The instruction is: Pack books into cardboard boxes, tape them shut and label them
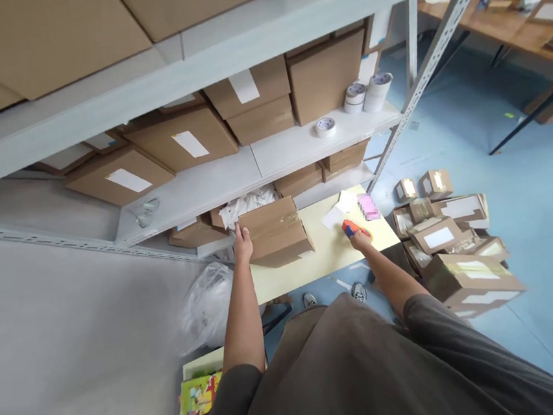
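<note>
A closed cardboard box [276, 231] rests on the pale yellow table [323, 255], tape along its upper side. My left hand [243, 242] is at the box's left end, its fingers closed on that edge. On the right, my right hand [360, 240] is wrapped round an orange and blue tool [349, 228], which looks like a tape dispenser, just above the tabletop and apart from the box. White papers [333, 217] and a pink item [368, 206] lie beyond the tool.
Metal shelving [225, 180] holding cardboard boxes and tape rolls [326, 127] stands over the table's far side. Several taped boxes [474, 280] are piled on the floor at right. A plastic bag [210, 305] is at left, near a container with a colourful package [199, 396].
</note>
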### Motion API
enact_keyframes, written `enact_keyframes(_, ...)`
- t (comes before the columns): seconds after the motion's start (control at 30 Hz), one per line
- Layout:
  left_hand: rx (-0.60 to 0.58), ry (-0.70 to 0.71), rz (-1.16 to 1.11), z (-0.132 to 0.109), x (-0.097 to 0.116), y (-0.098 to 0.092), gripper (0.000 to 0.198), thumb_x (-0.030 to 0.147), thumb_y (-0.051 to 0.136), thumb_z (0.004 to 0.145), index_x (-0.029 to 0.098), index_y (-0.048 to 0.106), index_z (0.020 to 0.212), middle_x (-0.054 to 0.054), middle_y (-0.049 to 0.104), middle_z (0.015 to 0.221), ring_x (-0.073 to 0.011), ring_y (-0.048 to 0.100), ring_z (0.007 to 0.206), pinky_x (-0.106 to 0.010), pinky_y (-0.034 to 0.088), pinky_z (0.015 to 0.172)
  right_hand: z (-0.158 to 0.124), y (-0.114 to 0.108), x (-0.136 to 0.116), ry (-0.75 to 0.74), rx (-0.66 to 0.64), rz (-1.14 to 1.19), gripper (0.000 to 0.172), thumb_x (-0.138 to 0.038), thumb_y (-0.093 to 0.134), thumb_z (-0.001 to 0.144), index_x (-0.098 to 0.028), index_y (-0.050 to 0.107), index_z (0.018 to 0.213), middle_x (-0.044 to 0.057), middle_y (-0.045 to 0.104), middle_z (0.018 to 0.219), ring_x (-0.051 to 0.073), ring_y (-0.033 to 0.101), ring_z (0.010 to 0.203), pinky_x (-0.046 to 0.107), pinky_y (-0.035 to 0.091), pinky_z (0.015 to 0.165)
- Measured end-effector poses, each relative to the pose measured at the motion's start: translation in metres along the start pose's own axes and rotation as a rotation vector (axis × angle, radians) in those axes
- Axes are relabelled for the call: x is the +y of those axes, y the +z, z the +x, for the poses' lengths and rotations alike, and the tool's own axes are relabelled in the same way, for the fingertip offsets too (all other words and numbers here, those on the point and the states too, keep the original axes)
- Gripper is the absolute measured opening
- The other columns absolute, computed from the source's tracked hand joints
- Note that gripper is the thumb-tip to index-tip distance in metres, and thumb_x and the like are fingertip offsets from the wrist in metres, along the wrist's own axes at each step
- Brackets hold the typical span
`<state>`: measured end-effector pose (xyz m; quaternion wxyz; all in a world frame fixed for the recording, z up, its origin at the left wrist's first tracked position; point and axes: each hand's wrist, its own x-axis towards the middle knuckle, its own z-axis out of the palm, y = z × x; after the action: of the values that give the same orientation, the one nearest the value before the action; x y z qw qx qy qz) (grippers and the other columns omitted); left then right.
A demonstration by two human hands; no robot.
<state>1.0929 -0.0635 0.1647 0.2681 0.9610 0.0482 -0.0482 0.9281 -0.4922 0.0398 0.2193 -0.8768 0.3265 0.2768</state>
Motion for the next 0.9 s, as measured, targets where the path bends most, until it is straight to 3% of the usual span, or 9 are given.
enact_keyframes(0.13, 0.022, -0.059, -0.093, -0.001, 0.008, 0.003, 0.071, 0.052, 0.026, 0.113, 0.016, 0.027, 0.174, -0.014, 0.041, 0.174, -0.0275, 0.038, 0.162, -0.043, 0.033, 0.133, -0.005, 0.01, 0.014, -0.005, -0.016, 0.045, 0.049, -0.034, 0.051, 0.105, -0.011, 0.057, 0.149, 0.025, 0.07, 0.138, 0.034, 0.068, 0.131, 0.042, 0.051, 0.105)
enact_keyframes(0.23, 0.084, 0.015, -0.075, -0.006, 0.011, 0.004, 0.07, 0.05, 0.029, 0.113, 0.014, 0.029, 0.173, -0.013, 0.032, 0.178, -0.0247, 0.028, 0.166, -0.04, 0.026, 0.135, -0.01, 0.001, -0.004, -0.075, 0.038, 0.079, 0.054, -0.04, 0.047, 0.108, -0.011, 0.055, 0.152, 0.026, 0.064, 0.148, 0.034, 0.062, 0.139, 0.042, 0.049, 0.111)
enact_keyframes(0.3, 0.122, 0.063, -0.055, -0.01, 0.012, 0.005, 0.067, 0.049, 0.032, 0.112, 0.015, 0.038, 0.17, -0.013, 0.033, 0.178, -0.0254, 0.027, 0.166, -0.041, 0.025, 0.136, -0.014, -0.011, -0.03, -0.223, 0.112, 0.201, 0.058, -0.043, 0.043, 0.11, -0.014, 0.051, 0.158, 0.022, 0.058, 0.158, 0.031, 0.056, 0.147, 0.041, 0.045, 0.118)
enact_keyframes(0.37, 0.127, 0.087, -0.057, -0.014, 0.013, 0.005, 0.064, 0.049, 0.033, 0.112, 0.017, 0.045, 0.166, -0.013, 0.038, 0.176, -0.0263, 0.031, 0.165, -0.043, 0.027, 0.135, -0.023, -0.025, -0.065, -0.443, 0.183, 0.465, 0.063, -0.051, 0.041, 0.11, -0.016, 0.051, 0.161, 0.016, 0.056, 0.163, 0.03, 0.051, 0.152, 0.043, 0.04, 0.125)
enact_keyframes(0.43, 0.1, 0.077, -0.077, -0.017, 0.014, 0.006, 0.063, 0.049, 0.035, 0.112, 0.019, 0.045, 0.167, -0.012, 0.045, 0.172, -0.027, 0.038, 0.161, -0.044, 0.032, 0.133, -0.036, -0.033, -0.105, -0.593, 0.139, 0.7, 0.068, -0.062, 0.043, 0.108, -0.019, 0.056, 0.158, 0.013, 0.058, 0.162, 0.031, 0.05, 0.154, 0.045, 0.035, 0.129)
enact_keyframes(0.53, 0.051, 0.025, -0.095, -0.02, 0.014, 0.006, 0.067, 0.048, 0.041, 0.111, 0.021, 0.037, 0.171, -0.012, 0.048, 0.17, -0.0293, 0.046, 0.157, -0.045, 0.038, 0.128, -0.06, -0.03, -0.154, -0.686, 0.017, 0.804, 0.075, -0.072, 0.053, 0.101, -0.022, 0.057, 0.158, 0.009, 0.059, 0.161, 0.032, 0.048, 0.155, 0.046, 0.032, 0.132)
enact_keyframes(0.6, 0.036, 0.013, -0.097, -0.02, 0.014, 0.006, 0.068, 0.047, 0.043, 0.11, 0.02, 0.037, 0.172, -0.013, 0.048, 0.17, -0.0303, 0.047, 0.156, -0.045, 0.04, 0.127, -0.072, -0.022, -0.173, -0.699, 0.051, 0.792, 0.082, -0.07, 0.06, 0.098, -0.024, 0.047, 0.165, 0.008, 0.053, 0.166, 0.032, 0.045, 0.157, 0.047, 0.032, 0.133)
enact_keyframes(0.77, 0.039, -0.013, -0.163, -0.019, 0.012, 0.009, 0.075, 0.05, 0.046, 0.109, 0.02, 0.028, 0.175, -0.015, 0.05, 0.168, -0.0332, 0.052, 0.152, -0.048, 0.044, 0.123, -0.075, -0.015, -0.173, -0.661, 0.059, 0.752, 0.081, -0.06, 0.06, 0.1, -0.025, 0.036, 0.17, 0.01, 0.058, 0.162, 0.034, 0.055, 0.149, 0.052, 0.039, 0.128)
enact_keyframes(0.9, 0.055, -0.018, -0.264, -0.02, 0.009, 0.013, 0.078, 0.051, 0.049, 0.108, 0.019, 0.026, 0.175, -0.014, 0.047, 0.17, -0.0314, 0.05, 0.153, -0.043, 0.044, 0.123, -0.067, -0.021, -0.164, -0.736, 0.036, 0.77, 0.082, -0.061, 0.062, 0.098, -0.033, 0.036, 0.171, 0.004, 0.061, 0.16, 0.032, 0.054, 0.149, 0.052, 0.039, 0.128)
